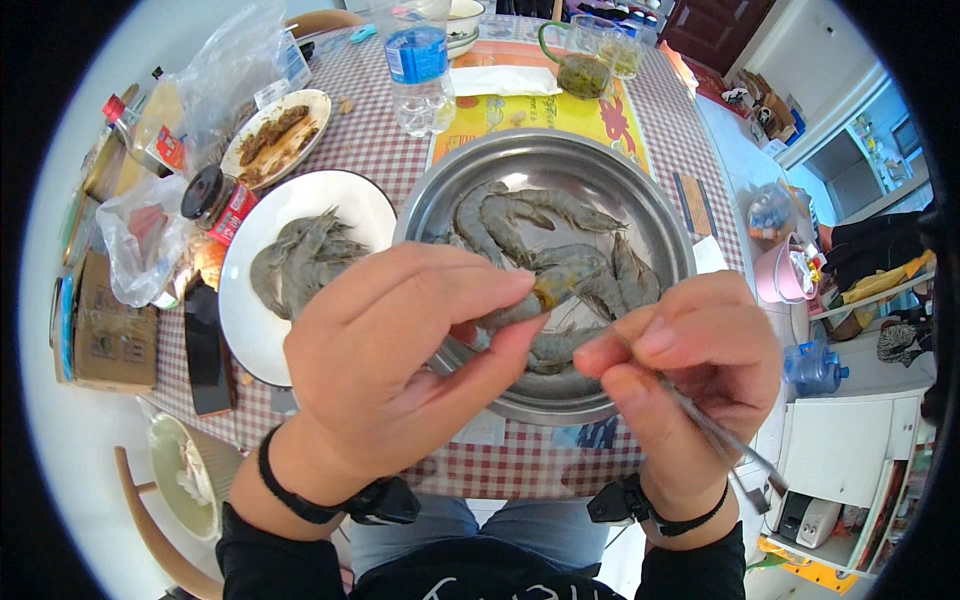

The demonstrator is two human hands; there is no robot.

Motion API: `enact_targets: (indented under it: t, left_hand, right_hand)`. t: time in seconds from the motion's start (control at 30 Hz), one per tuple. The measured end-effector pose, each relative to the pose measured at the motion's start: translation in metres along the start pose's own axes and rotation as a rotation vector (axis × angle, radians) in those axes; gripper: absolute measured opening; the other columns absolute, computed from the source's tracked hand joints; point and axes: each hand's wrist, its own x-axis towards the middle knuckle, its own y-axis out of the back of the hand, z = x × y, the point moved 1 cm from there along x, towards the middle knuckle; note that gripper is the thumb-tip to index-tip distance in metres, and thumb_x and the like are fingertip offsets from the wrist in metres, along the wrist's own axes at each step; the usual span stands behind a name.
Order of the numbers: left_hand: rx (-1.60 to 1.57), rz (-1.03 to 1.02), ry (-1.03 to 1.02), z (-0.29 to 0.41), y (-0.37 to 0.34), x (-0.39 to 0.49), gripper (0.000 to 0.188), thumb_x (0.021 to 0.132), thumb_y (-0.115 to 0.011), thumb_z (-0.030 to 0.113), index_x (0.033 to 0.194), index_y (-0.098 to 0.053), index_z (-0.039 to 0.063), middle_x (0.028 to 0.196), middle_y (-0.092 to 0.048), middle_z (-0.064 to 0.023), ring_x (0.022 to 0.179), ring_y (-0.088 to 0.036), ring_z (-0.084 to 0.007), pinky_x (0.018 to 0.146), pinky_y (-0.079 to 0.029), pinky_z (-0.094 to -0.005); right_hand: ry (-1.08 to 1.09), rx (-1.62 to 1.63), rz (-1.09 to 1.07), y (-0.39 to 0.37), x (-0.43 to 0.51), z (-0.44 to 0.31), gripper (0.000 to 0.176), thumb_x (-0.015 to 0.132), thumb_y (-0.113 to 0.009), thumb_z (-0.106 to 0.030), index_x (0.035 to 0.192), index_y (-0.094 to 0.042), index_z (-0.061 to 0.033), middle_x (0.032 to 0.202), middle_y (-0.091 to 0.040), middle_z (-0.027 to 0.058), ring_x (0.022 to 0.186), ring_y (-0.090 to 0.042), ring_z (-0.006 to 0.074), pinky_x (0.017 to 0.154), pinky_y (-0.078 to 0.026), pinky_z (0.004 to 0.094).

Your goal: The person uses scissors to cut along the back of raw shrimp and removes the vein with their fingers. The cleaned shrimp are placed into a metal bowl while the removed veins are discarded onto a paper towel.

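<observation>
Between the thumb and index finger of my left hand (pixel 397 337) is a raw grey shrimp (pixel 516 312), held above a round stainless steel basin (pixel 679 232). Yellowish matter shows at the end of it that sticks out past my fingertips. My right hand (pixel 701 337) pinches slim metal tweezers (pixel 709 427), whose two separate arms point down toward the lower right. Several more raw shrimp (pixel 574 210) lie in the basin, partly hidden by my hands. Left of the basin, a white plate with a dark rim (pixel 244 330) carries a pile of shrimp (pixel 300 255).
Beyond the basin stand a plastic water bottle (pixel 420 75) and a glass mug of tea (pixel 585 71). A plate with brown food remains (pixel 319 112), a dark-lidded jar (pixel 214 195) and a cardboard box (pixel 116 330) are on the left. A bin (pixel 206 450) stands below the table edge.
</observation>
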Motion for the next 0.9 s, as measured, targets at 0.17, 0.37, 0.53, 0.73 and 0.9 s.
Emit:
enact_targets:
  t: [0.17,0.37,0.53,0.73,0.9]
  left_hand:
    - [0.018,0.020,0.004,-0.003,0.000,0.000,0.029,0.068,-0.079,-0.007,0.094,-0.071,0.003,0.086,-0.070,-0.0073,0.065,-0.058,-0.0087,0.049,-0.041,-0.0193]
    - [0.008,0.020,0.031,-0.005,-0.001,0.000,0.028,0.070,-0.079,-0.006,0.095,-0.072,0.003,0.086,-0.070,-0.0065,0.066,-0.058,-0.0079,0.048,-0.039,-0.0188]
    - [0.052,0.026,0.009,-0.005,0.001,0.001,0.027,0.071,-0.079,-0.005,0.096,-0.072,0.003,0.087,-0.070,-0.0063,0.066,-0.057,-0.0068,0.048,-0.038,-0.0177]
    - [0.066,0.037,0.010,-0.006,0.001,0.001,0.028,0.071,-0.080,-0.006,0.096,-0.072,0.002,0.088,-0.069,-0.0064,0.064,-0.056,-0.0060,0.048,-0.038,-0.0176]
    - [0.092,0.030,-0.012,-0.005,0.002,0.001,0.028,0.070,-0.080,-0.006,0.095,-0.072,0.002,0.087,-0.069,-0.0066,0.064,-0.056,-0.0061,0.048,-0.038,-0.0176]
  right_hand:
    - [-0.186,0.218,0.040,-0.003,-0.002,0.000,0.041,0.072,-0.089,-0.028,0.094,-0.064,-0.0042,0.105,-0.049,0.0098,0.082,-0.067,0.0177,0.080,-0.055,0.0277]
    - [-0.272,0.121,0.030,0.008,0.001,0.001,0.050,0.072,-0.087,-0.039,0.097,-0.066,-0.0009,0.109,-0.052,0.0132,0.085,-0.064,0.0172,0.084,-0.054,0.0291]
    - [-0.165,0.114,0.083,0.004,0.003,0.003,0.040,0.078,-0.084,-0.024,0.102,-0.063,0.0002,0.106,-0.062,0.0165,0.091,-0.065,0.0183,0.083,-0.058,0.0314]
    - [-0.219,0.176,0.159,-0.001,0.000,-0.001,0.029,0.083,-0.077,-0.010,0.103,-0.060,0.0020,0.094,-0.068,0.0170,0.083,-0.071,0.0222,0.079,-0.060,0.0329]
    - [-0.104,-0.118,0.047,0.000,-0.003,-0.006,0.023,0.085,-0.072,-0.007,0.100,-0.058,0.0024,0.090,-0.067,0.0159,0.075,-0.069,0.0202,0.072,-0.059,0.0299]
